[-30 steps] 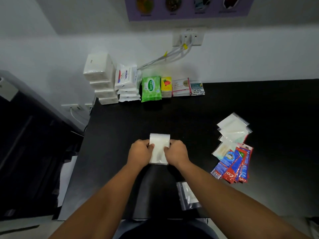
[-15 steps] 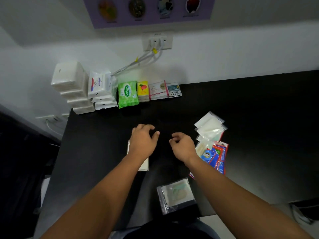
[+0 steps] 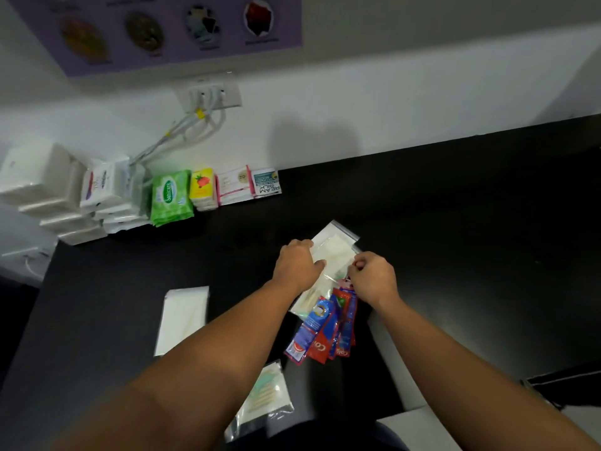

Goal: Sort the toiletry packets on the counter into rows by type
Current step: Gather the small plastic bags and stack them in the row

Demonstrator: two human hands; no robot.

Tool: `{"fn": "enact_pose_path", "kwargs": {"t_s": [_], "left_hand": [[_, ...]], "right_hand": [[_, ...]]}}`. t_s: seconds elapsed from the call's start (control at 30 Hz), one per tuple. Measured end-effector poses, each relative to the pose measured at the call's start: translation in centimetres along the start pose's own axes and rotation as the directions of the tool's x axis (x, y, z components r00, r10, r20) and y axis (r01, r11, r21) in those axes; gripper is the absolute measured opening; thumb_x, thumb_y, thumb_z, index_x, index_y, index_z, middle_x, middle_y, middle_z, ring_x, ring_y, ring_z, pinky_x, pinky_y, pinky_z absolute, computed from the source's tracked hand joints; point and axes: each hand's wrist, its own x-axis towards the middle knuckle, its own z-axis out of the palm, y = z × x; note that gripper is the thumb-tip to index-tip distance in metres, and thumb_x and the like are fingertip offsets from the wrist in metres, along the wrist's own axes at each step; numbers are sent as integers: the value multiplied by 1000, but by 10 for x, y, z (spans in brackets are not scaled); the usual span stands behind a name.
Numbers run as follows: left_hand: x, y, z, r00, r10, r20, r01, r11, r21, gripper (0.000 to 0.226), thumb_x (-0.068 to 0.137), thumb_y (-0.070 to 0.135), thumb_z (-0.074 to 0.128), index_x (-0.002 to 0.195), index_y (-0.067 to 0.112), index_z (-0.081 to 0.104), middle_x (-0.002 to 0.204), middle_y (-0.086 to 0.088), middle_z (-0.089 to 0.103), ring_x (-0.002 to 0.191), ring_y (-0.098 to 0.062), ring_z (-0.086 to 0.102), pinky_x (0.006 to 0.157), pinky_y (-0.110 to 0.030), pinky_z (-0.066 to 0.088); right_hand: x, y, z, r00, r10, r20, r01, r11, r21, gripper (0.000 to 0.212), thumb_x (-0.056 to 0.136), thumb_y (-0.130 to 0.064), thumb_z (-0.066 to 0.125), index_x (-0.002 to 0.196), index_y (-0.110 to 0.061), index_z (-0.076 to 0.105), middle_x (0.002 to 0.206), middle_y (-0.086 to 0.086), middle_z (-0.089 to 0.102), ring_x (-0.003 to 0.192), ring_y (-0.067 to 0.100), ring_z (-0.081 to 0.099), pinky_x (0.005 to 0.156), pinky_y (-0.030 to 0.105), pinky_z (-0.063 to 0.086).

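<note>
My left hand [image 3: 297,263] lies on the left edge of a pile of clear zip bags [image 3: 335,247], with its thumb over the top one. My right hand [image 3: 370,276] is pinched on the right edge of that same bag. Just below them lie several red and blue toothpaste sachets [image 3: 325,330], fanned out. A flat white packet [image 3: 183,317] lies alone on the black counter [image 3: 455,239] to the left of my arms. Another clear zip bag [image 3: 265,398] sits at the near edge, partly under my left forearm.
Along the back wall stands a row: stacked white tissue packs [image 3: 42,190], white wipe packs [image 3: 107,190], a green wipes pack [image 3: 170,196], a yellow packet [image 3: 202,188], a pink-edged sachet [image 3: 234,185] and a teal sachet [image 3: 266,183]. Cables hang from a wall socket [image 3: 209,94].
Both hands let go of the white packet, which now lies at the left. They moved right onto the pile of clear zip bags and closed on the top one.
</note>
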Motion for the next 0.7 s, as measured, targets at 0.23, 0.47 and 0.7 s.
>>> {"fn": "enact_pose_path", "kwargs": {"t_s": [0.23, 0.47, 0.7], "left_hand": [[8, 18, 8, 999, -23, -31, 22, 1000, -14, 44, 90, 34, 70, 128, 15, 61, 121, -7, 63, 108, -23, 61, 90, -38, 53], [-23, 7, -13, 964, -26, -263, -80, 920, -383, 6, 92, 22, 69, 98, 25, 69, 81, 12, 68, 74, -1, 64, 69, -17, 52], [-73, -34, -44, 930, -234, -285, -52, 681, -731, 6, 90, 20, 73, 93, 25, 72, 83, 4, 75, 70, -3, 66, 65, -16, 51]], "right_hand": [[14, 0, -7, 995, -26, 95, 23, 999, 29, 30, 89, -28, 65, 117, -17, 60, 105, 2, 68, 92, 17, 65, 80, 37, 57], [2, -4, -3, 994, -76, 79, 52, 960, 276, 53, 88, -32, 69, 134, -14, 50, 114, 0, 63, 97, 13, 63, 70, 22, 47], [-29, -47, 15, 907, -339, 251, 183, 852, 490, 10, 93, -23, 67, 90, -14, 72, 76, -5, 68, 64, -2, 61, 63, 14, 49]]}}
